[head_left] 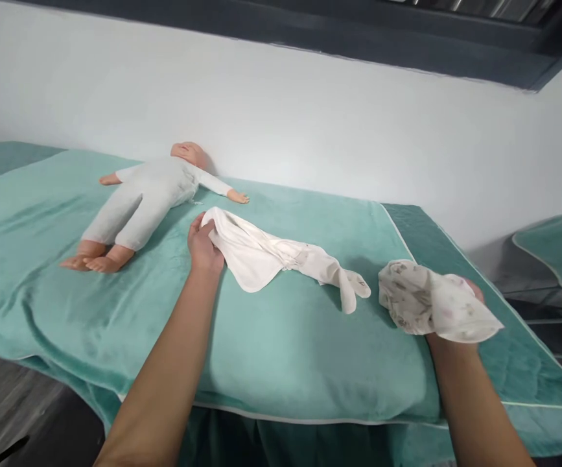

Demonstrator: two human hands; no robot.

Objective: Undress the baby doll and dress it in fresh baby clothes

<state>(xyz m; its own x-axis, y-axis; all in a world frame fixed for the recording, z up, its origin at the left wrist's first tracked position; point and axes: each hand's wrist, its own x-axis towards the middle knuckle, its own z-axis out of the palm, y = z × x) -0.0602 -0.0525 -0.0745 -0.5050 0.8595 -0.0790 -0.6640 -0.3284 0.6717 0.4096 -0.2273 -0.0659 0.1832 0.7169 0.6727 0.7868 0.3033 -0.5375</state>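
My left hand [205,245] pinches the wide left end of a white baby garment [256,250]. This garment lies stretched across the green sheet, narrowing to two small rounded ends on the right that show a faint print. Over on the right, my right hand [475,292] holds a bunched white printed baby cloth [429,301]. That cloth drapes over the hand and hides most of its fingers; its exact kind cannot be made out. Behind my left hand a baby doll [159,185] with a white cloth body lies on its back, arms spread, feet toward me.
The bed [310,376] is covered with a green plush sheet with pale piping. A white wall [285,117] rises along its far side, with a dark window frame [358,39] above. Another green-covered piece [560,250] stands at the right, beside metal bars.
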